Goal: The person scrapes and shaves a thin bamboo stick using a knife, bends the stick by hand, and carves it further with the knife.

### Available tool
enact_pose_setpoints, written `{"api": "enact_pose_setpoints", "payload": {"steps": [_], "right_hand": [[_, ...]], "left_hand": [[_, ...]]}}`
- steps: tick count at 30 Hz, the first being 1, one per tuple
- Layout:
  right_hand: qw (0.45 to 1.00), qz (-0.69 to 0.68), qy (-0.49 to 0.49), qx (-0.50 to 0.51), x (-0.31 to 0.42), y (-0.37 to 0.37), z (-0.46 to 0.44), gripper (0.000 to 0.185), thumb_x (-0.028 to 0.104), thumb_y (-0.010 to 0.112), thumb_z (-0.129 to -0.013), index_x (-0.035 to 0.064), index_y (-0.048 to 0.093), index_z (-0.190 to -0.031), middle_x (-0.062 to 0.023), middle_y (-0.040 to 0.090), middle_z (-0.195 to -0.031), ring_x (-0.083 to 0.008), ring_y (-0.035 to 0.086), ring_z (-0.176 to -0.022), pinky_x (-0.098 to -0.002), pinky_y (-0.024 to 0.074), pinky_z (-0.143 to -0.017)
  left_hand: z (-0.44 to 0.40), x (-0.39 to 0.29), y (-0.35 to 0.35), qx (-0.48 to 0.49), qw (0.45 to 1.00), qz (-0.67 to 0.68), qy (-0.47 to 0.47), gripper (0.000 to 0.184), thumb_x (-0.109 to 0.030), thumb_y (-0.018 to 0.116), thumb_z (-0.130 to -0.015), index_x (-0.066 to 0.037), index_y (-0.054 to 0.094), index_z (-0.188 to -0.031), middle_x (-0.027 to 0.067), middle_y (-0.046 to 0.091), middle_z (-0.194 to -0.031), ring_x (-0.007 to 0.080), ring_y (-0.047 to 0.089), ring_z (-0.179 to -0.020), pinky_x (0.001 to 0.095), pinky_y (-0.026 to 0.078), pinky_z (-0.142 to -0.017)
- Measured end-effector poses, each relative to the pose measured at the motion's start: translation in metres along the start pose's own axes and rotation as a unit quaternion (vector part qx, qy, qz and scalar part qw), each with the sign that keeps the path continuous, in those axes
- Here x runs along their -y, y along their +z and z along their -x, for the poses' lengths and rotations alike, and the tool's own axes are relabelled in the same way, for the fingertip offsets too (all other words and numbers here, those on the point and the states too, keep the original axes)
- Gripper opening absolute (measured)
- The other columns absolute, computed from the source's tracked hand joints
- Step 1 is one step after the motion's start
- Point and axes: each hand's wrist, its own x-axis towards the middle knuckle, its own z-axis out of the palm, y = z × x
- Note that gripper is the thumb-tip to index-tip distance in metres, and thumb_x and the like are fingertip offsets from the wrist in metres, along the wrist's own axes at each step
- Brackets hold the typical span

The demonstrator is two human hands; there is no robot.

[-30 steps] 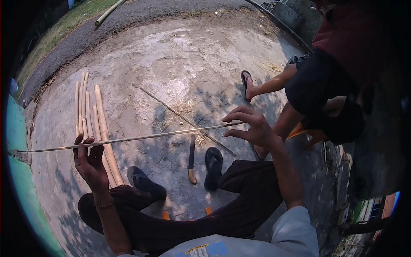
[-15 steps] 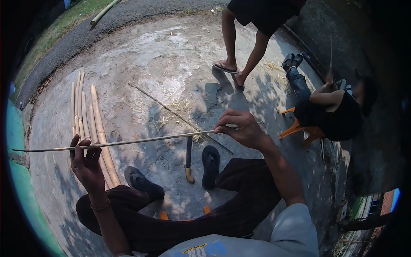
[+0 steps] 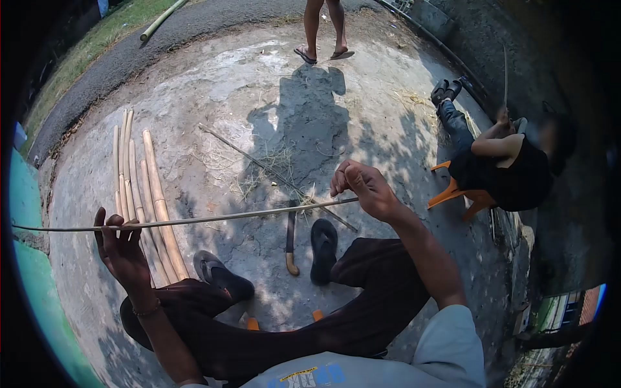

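Note:
A long thin bamboo strip (image 3: 239, 215) runs nearly level across the view above my knees. Its left part lies across the fingers of my left hand (image 3: 123, 249), which are wrapped loosely round it. My right hand (image 3: 369, 187) is closed at the strip's right end, thumb raised and fingers curled. On the ground below the strip lies a knife with a dark blade or sheath and a wooden handle (image 3: 292, 264). Beyond it, a thin stick (image 3: 259, 161) lies slantwise among pale shavings (image 3: 275, 167).
Several bamboo poles (image 3: 158, 207) lie at the left. One person's legs (image 3: 323, 29) stand at the top. Another person (image 3: 504, 161) sits on an orange chair (image 3: 453, 191) at the right, holding a thin strip. A green pole (image 3: 162, 21) lies at the upper left.
The walking person has moved from the right to the top, away from me. The strip has shifted left, with my left hand farther left. My right hand's fingers have gone from spread to curled.

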Motion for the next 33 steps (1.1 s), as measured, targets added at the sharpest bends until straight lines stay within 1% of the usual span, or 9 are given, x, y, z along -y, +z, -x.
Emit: {"api": "enact_pose_setpoints", "payload": {"steps": [5,7,11,17,20,23,27,30,33], "right_hand": [[0.979,0.192,0.001,0.068,0.023,0.018,-0.002,0.036,0.034,0.072,-0.093,0.0083,0.068,-0.118,-0.0059,0.068,-0.099,-0.0172,0.066,-0.095,-0.0363,0.0547,-0.087],[0.973,0.198,0.001,0.118,0.009,0.017,-0.004,0.031,0.023,0.081,-0.085,0.011,0.073,-0.112,-0.0031,0.069,-0.098,-0.0142,0.065,-0.09,-0.0341,0.0522,-0.08],[0.967,0.232,-0.032,0.1,0.0,0.026,-0.003,0.02,0.025,0.077,-0.088,0.0069,0.075,-0.097,-0.0041,0.069,-0.089,-0.0165,0.066,-0.087,-0.0354,0.0529,-0.078],[0.972,0.217,-0.002,0.093,0.004,0.028,-0.002,0.022,0.026,0.077,-0.09,0.0052,0.073,-0.096,-0.003,0.068,-0.088,-0.0151,0.065,-0.089,-0.0339,0.0517,-0.079],[0.987,0.131,0.012,0.092,-0.001,0.029,0.0,0.026,0.028,0.072,-0.094,0.0023,0.07,-0.096,-0.0021,0.066,-0.085,-0.013,0.063,-0.086,-0.032,0.0513,-0.077],[0.99,0.031,0.119,0.067,-0.002,0.031,-0.002,0.031,0.032,0.066,-0.099,0.0013,0.068,-0.095,-0.001,0.064,-0.081,-0.0105,0.061,-0.083,-0.0295,0.0508,-0.076],[0.991,0.083,0.082,0.068,-0.026,0.02,-0.006,0.031,0.034,0.063,-0.101,0.0039,0.068,-0.101,-0.0008,0.064,-0.081,-0.01,0.061,-0.081,-0.0284,0.0512,-0.076],[0.977,0.205,-0.053,0.009,0.009,0.035,-0.009,0.017,0.024,0.073,-0.093,0.0076,0.074,-0.097,-0.001,0.064,-0.086,-0.013,0.063,-0.085,-0.0301,0.0516,-0.073],[0.969,0.22,-0.06,0.093,0.012,0.028,-0.008,0.013,0.019,0.075,-0.09,0.0072,0.075,-0.095,-0.0014,0.062,-0.084,-0.0141,0.063,-0.084,-0.0309,0.0516,-0.073]], "left_hand": [[-0.002,0.004,-0.008,-0.008,1.0,-0.006,0.0,0.044,-0.024,0.049,-0.108,-0.001,0.042,-0.145,0.009,0.062,-0.109,0.022,0.069,-0.093,0.0342,0.06,-0.084],[-0.003,0.004,-0.015,-0.014,1.0,-0.009,-0.007,0.044,-0.023,0.049,-0.108,-0.002,0.043,-0.145,0.0084,0.062,-0.109,0.022,0.068,-0.093,0.0349,0.058,-0.086],[-0.004,0.009,-0.027,-0.021,1.0,0.009,0.006,0.039,-0.022,0.05,-0.108,-0.003,0.045,-0.142,0.0084,0.062,-0.11,0.0214,0.067,-0.095,0.0364,0.057,-0.087],[-0.003,-0.008,-0.027,0.042,0.999,-0.002,0.0,0.046,-0.022,0.051,-0.107,-0.002,0.04,-0.147,0.0069,0.058,-0.114,0.0204,0.067,-0.098,0.034,0.056,-0.088],[-0.004,-0.016,-0.018,0.069,0.997,-0.018,-0.006,0.051,-0.023,0.052,-0.107,-0.003,0.035,-0.151,0.0051,0.058,-0.115,0.0211,0.068,-0.099,0.0324,0.056,-0.089],[-0.001,-0.02,-0.006,0.052,0.998,-0.041,-0.004,0.051,-0.023,0.05,-0.107,-0.004,0.035,-0.152,0.0048,0.056,-0.113,0.0214,0.068,-0.098,0.033,0.058,-0.088],[-0.006,-0.018,-0.014,-0.019,0.999,-0.036,-0.02,0.047,-0.023,0.05,-0.107,-0.004,0.04,-0.149,0.004,0.058,-0.11,0.0227,0.07,-0.098,0.0353,0.06,-0.089],[-0.011,-0.02,-0.026,-0.061,0.998,-0.025,-0.013,0.044,-0.023,0.053,-0.106,-0.005,0.044,-0.145,0.0056,0.063,-0.115,0.0231,0.071,-0.1,0.0335,0.06,-0.089],[-0.014,-0.02,-0.034,-0.075,0.997,-0.011,0.002,0.042,-0.023,0.054,-0.105,-0.005,0.047,-0.142,0.007,0.065,-0.119,0.0227,0.071,-0.101,0.0321,0.06,-0.089]]}}
